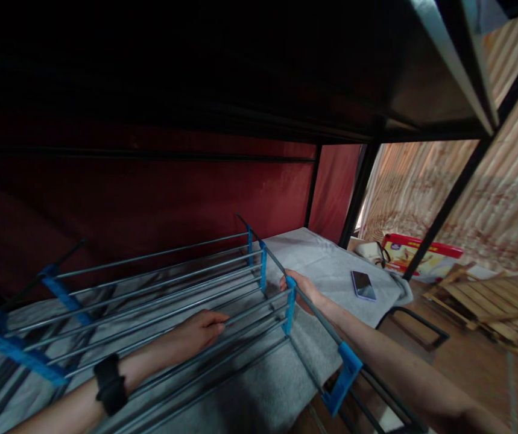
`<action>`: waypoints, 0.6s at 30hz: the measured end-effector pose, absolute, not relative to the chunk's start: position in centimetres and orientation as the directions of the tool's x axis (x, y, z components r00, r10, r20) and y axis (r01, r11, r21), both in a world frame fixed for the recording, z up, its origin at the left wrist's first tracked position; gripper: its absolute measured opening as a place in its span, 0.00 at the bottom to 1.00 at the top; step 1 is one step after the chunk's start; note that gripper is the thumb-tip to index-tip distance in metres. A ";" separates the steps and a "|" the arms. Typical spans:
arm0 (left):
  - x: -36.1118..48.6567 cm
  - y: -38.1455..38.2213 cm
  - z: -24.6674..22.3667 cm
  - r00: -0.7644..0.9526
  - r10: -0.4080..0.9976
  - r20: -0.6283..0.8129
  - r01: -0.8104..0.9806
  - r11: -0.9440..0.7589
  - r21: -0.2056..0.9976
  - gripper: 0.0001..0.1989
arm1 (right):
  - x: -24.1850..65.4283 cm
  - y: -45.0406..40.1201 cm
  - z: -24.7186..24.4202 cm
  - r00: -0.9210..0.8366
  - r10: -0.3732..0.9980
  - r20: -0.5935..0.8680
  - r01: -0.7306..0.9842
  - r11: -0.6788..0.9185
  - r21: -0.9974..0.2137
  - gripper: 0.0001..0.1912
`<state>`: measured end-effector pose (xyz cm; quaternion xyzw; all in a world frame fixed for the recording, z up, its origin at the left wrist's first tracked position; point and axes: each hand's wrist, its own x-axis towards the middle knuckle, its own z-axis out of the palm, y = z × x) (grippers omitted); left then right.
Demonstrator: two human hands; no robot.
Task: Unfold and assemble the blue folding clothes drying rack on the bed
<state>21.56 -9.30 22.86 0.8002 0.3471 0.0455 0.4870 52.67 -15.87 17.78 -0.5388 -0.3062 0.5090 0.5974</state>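
Observation:
A rack of grey metal rods with blue plastic connectors lies across a grey blanket on the lower bunk. My left hand, with a black watch on the wrist, reaches over the rack; its fingers are closed round one of the middle rods. At the right end of the rack, my right hand grips the side bar beside a blue connector, its fingers partly hidden behind it. The rack's near right corner sticks out past the bed's edge.
A phone rests on the blanket to the right. Overhead is the dark upper bunk, with black posts at the right. A red box, a folded wooden slatted piece and a black metal frame stand beyond the bed.

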 end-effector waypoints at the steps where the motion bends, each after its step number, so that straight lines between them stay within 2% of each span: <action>1: 21.6 -9.3 22.9 0.752 0.598 -0.276 0.513 -0.268 0.816 0.29 | 52.6 -15.9 17.7 0.295 0.938 -0.180 -0.275 -0.097 -0.957 0.24; 4: 21.6 -9.3 22.9 0.762 0.587 -0.273 0.510 -0.284 0.812 0.26 | 52.5 -15.9 17.6 0.277 0.944 -0.178 -0.269 -0.102 -0.958 0.24; 8: 21.8 -9.5 23.5 0.787 0.581 -0.210 0.495 -0.390 0.777 0.20 | 52.6 -15.9 17.8 0.250 0.952 -0.176 -0.244 -0.114 -0.963 0.24; 11: 21.8 -10.0 24.5 0.795 0.563 -0.224 0.512 -0.427 0.745 0.17 | 53.0 -16.0 18.3 0.219 0.953 -0.210 -0.197 -0.167 -0.966 0.22; 15: 21.6 -10.4 24.9 0.808 0.543 -0.227 0.505 -0.441 0.743 0.18 | 53.7 -16.3 19.5 0.204 0.916 -0.346 -0.095 -0.333 -0.938 0.18; 18: 21.2 -10.2 24.3 0.800 0.579 -0.154 0.482 -0.469 0.740 0.25 | 53.9 -16.1 20.1 0.248 0.907 -0.341 0.105 -0.375 -0.921 0.17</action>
